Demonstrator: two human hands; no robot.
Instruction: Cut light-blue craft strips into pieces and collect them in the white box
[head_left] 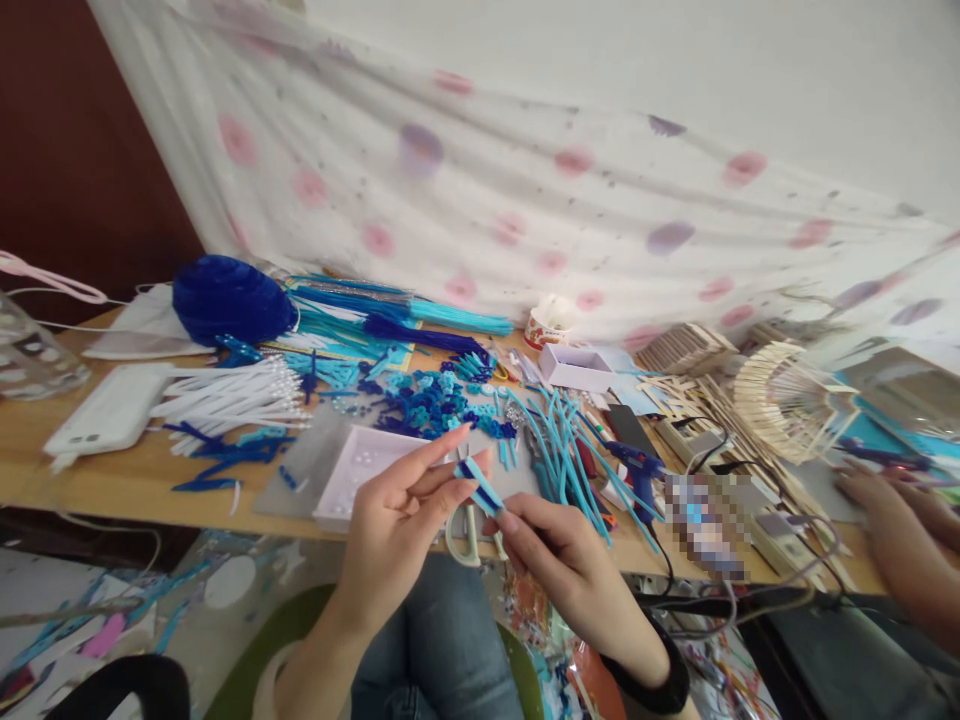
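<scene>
Close to the table's front edge, my left hand pinches the upper end of a short light-and-dark-blue chenille strip between thumb and fingers. My right hand grips the strip's lower end with its fingertips. Just behind it, scissors with pale handles are partly covered by my hands. Beside my left hand is a shallow lilac box holding small white beads. Beyond both hands lies a heap of small blue chenille flowers.
Long light-blue chenille stems and a blue glue gun lie right of my hands. White stems and a white phone are at left. Another person's hand rests at the far right, near power strips.
</scene>
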